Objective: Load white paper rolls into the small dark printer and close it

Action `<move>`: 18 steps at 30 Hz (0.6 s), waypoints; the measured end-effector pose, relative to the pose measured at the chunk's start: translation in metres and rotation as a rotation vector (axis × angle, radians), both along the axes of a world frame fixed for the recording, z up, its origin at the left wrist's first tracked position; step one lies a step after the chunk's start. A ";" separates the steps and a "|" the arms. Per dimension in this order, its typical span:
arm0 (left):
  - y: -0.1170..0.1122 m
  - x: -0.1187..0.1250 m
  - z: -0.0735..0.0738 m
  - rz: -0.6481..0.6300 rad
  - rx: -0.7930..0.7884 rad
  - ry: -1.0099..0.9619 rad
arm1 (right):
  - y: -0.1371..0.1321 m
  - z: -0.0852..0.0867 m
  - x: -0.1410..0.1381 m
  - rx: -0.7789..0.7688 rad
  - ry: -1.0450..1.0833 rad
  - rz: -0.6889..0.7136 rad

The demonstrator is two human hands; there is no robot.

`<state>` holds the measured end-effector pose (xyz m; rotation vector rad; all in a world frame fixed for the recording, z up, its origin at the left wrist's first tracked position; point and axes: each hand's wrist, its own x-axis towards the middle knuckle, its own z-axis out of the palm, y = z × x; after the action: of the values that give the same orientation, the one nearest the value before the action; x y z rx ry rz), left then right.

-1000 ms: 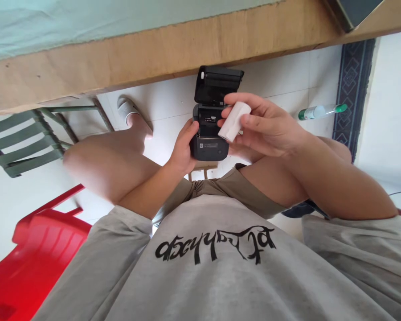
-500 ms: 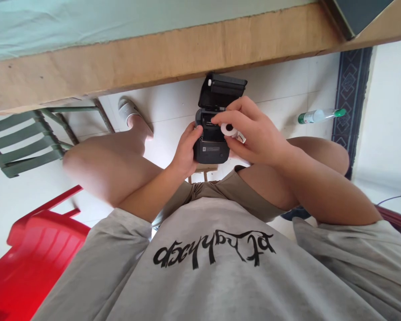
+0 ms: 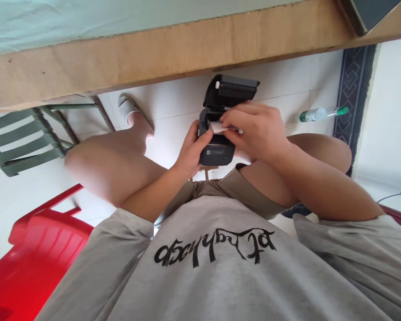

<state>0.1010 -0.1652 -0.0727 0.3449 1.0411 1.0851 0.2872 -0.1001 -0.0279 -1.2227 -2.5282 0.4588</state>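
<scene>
My left hand (image 3: 191, 154) grips the printer (image 3: 218, 157); my right hand (image 3: 259, 129) pinches the white roll (image 3: 216, 128), apparently seating it; level release called for.

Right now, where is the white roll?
In the head view, slightly right of and above centre, the white roll is in the right hand, at the open black device that the left hand holds.

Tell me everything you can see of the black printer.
The black portable printer looks plastic and boxy, with pale markings on its near face. Its lid stands open on the far side, carrying a dark roller with a white end. In view, it appears below the wooden edge. The left hand holds its left side; the right hand holds a white paper roll at the open compartment.
</scene>
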 end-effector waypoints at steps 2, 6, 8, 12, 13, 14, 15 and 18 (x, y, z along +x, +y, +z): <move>-0.001 -0.001 0.000 0.001 0.004 -0.024 | -0.002 -0.002 -0.002 0.123 0.042 0.033; 0.000 -0.003 0.001 0.013 -0.014 -0.081 | -0.009 -0.002 -0.008 0.158 0.099 0.143; 0.001 -0.004 0.001 0.017 -0.025 -0.069 | -0.012 0.002 -0.010 0.106 0.146 0.253; 0.002 -0.006 0.000 -0.014 -0.054 -0.014 | -0.008 0.021 -0.004 -0.189 0.346 0.378; 0.001 -0.006 -0.002 -0.028 -0.055 -0.006 | -0.005 0.028 -0.001 -0.253 0.361 0.288; 0.000 -0.007 -0.003 -0.043 -0.051 0.001 | -0.002 0.035 0.002 -0.283 0.355 0.138; 0.000 -0.008 -0.004 -0.057 -0.042 0.009 | 0.001 0.041 0.006 -0.280 0.331 -0.038; -0.002 -0.009 -0.006 -0.094 0.004 0.043 | 0.008 0.053 0.016 -0.246 0.236 -0.445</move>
<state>0.0918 -0.1677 -0.0784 0.4181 1.0507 0.9996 0.3027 -0.0923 0.0253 -1.6545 -1.9691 0.7627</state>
